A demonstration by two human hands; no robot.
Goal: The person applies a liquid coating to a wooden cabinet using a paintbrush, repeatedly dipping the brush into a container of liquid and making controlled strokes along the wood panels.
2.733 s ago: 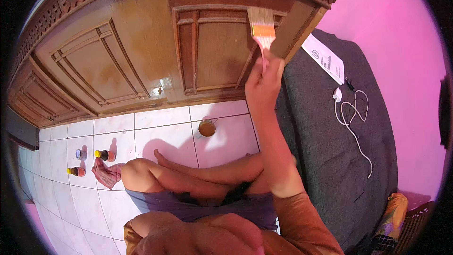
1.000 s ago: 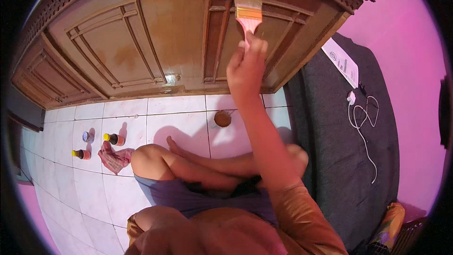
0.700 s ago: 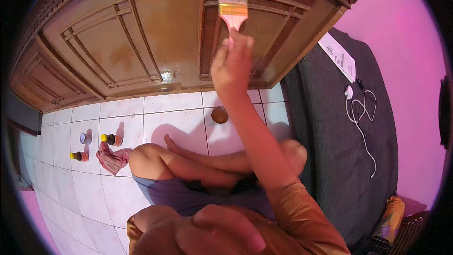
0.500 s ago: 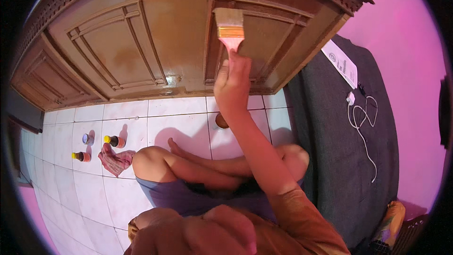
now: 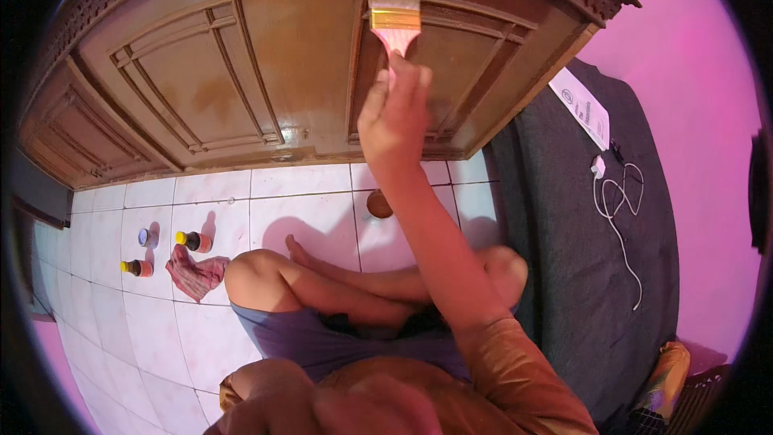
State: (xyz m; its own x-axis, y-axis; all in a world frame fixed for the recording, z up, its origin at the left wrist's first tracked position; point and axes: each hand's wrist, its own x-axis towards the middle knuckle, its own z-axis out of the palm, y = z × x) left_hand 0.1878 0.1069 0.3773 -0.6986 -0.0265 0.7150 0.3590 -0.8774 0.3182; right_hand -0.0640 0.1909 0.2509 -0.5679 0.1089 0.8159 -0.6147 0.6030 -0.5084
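My right hand (image 5: 396, 113) is closed round the pink handle of a wide flat paintbrush (image 5: 395, 20) with pale bristles and a gold-coloured ferrule. The bristles point upward, over the top left corner of a framed panel on the brown wooden cabinet (image 5: 314, 48); whether they touch the wood I cannot tell. A small round brown container (image 5: 379, 204) sits on the floor beside my right forearm. Low in the view my left arm is bent, and what looks like my left hand (image 5: 370, 407) is close and blurred, with its fingers unreadable.
Left of my crossed legs, two yellow-capped dark bottles (image 5: 193, 241), a small round tin (image 5: 147, 237) and a crumpled reddish cloth (image 5: 196, 275) lie or stand on white tiles. At right, a dark grey mat (image 5: 596, 258) carries a paper sheet (image 5: 581, 109) and a white cable (image 5: 622, 246).
My right hand has moved the paintbrush upward along the left edge of the cabinet panel. The blurred shape at the lower edge has sunk slightly. The floor items stay put.
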